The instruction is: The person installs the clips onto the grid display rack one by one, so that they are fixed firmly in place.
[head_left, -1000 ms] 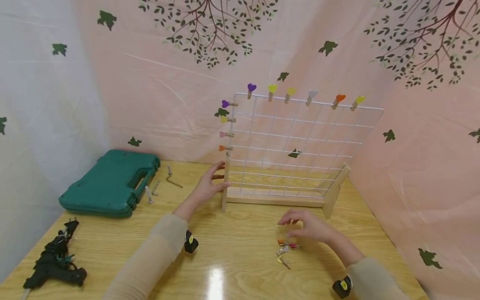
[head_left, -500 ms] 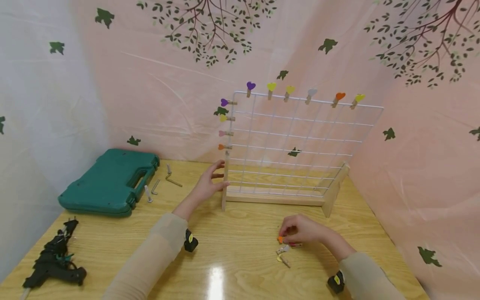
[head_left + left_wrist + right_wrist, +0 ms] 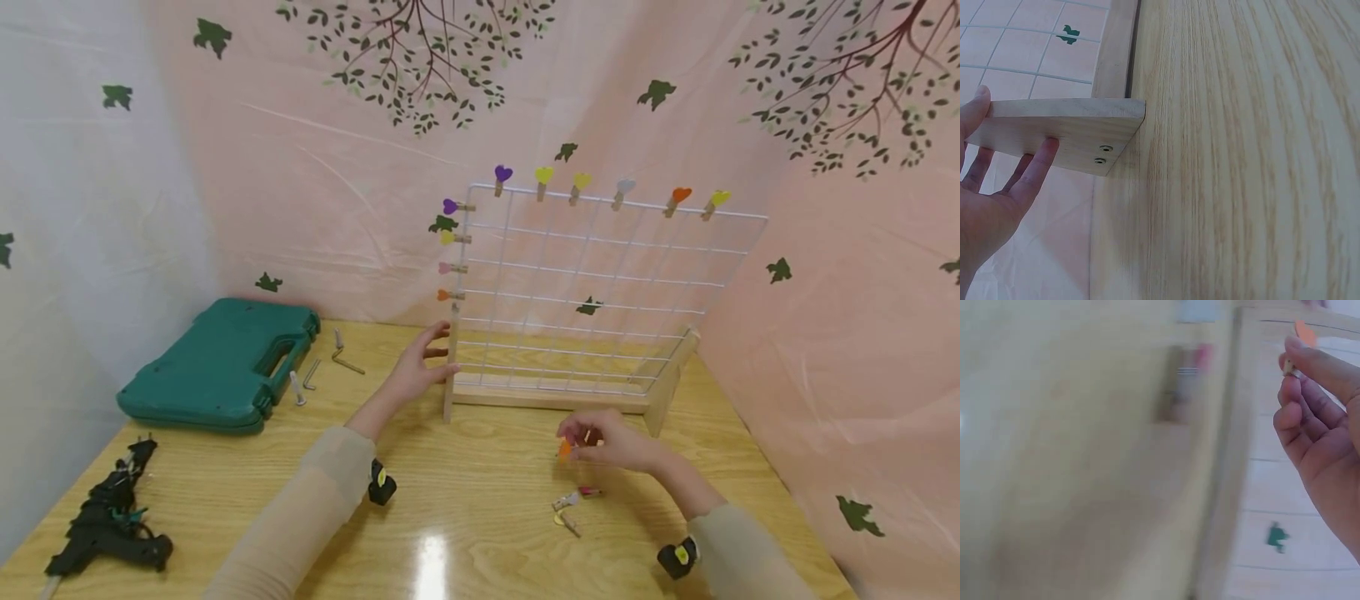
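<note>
My right hand (image 3: 618,442) pinches a small wooden clothespin with an orange heart (image 3: 566,449) between thumb and fingertips, raised above the table; its heart (image 3: 1305,334) sticks out past the thumb in the right wrist view. My left hand (image 3: 411,369) holds the left wooden side (image 3: 1066,125) of a white wire grid stand (image 3: 551,404), thumb at the front edge and fingers against the outer face. Heart clothespins, such as a purple one (image 3: 502,177) and a grey one (image 3: 624,190), are clipped along the grid's top and left edges.
On the table below my right hand lie a pink clothespin (image 3: 590,491), a grey one (image 3: 566,500) and a yellow one (image 3: 567,523). A green case (image 3: 217,367), hex keys (image 3: 348,362), bolts (image 3: 297,389) and a black glue gun (image 3: 112,525) occupy the left side. Printed cloth hangs behind.
My right hand has reached down to the loose clothespins, taken the orange-heart one and lifted it toward the stand. The left hand has stayed on the stand's side.
</note>
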Motion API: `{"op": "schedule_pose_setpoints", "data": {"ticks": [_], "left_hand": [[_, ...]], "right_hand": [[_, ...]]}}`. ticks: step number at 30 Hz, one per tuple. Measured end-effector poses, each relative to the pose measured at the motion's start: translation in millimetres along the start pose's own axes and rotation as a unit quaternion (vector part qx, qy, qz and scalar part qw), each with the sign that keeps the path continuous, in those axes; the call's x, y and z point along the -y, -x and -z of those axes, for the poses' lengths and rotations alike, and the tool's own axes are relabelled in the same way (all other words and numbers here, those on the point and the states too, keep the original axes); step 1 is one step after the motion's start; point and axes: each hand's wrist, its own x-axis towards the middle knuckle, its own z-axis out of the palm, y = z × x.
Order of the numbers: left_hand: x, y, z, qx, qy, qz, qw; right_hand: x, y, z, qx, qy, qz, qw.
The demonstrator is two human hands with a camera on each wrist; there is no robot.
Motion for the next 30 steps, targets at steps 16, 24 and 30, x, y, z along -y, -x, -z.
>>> {"op": "schedule_pose_setpoints", "data": {"ticks": [16, 24, 30], "left_hand": [[0.1, -1.3, 0.4, 0.003, 0.011, 0.004, 0.9999], [-0.4, -0.1, 1.5, 0.004, 0.004, 0.004, 1.0], [-0.9, 0.3, 1.0, 0.005, 0.001, 0.002, 1.0]], "right_hand": [[75.7, 19.9, 152.5, -0.175, -0.042, 0.046, 0.983], [106.3, 24.8, 223.3, -0.407, -0.047, -0.019, 0.912], [112.3, 24.5, 255.5, -0.477, -0.207, 0.045, 0.853]]}}
